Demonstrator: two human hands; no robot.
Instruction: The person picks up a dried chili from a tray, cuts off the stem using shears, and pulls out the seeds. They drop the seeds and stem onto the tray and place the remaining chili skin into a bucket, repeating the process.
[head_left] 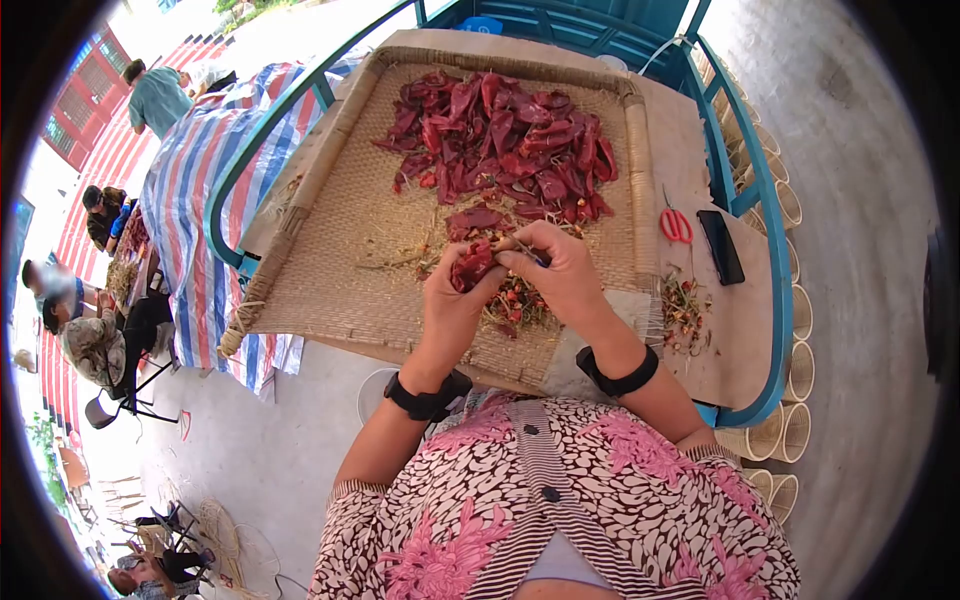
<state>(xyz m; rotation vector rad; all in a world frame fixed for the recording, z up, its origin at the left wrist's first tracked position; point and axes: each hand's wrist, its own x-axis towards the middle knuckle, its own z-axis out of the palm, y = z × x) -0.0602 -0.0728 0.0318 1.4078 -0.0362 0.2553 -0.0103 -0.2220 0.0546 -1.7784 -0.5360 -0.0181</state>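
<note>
My left hand (450,312) is closed around a dried red pepper (472,266) over the near half of a woven tray (330,270). My right hand (562,278) pinches at the top end of the same pepper, thumb against fingertips. A small brownish bit shows between those fingers, too small to tell apart. Beyond my hands lies a large heap of dried red peppers (500,140). Under and beside my hands is a scatter of stems, seeds and red scraps (515,305), partly hidden by my fingers and wrists.
Red-handled scissors (676,226) and a black phone (721,247) lie right of the tray, near a small pile of stems (684,312). A blue metal rail (775,330) edges the cart. Pale baskets (790,430) line its right side. People (95,340) sit at left by a striped tarp (215,190).
</note>
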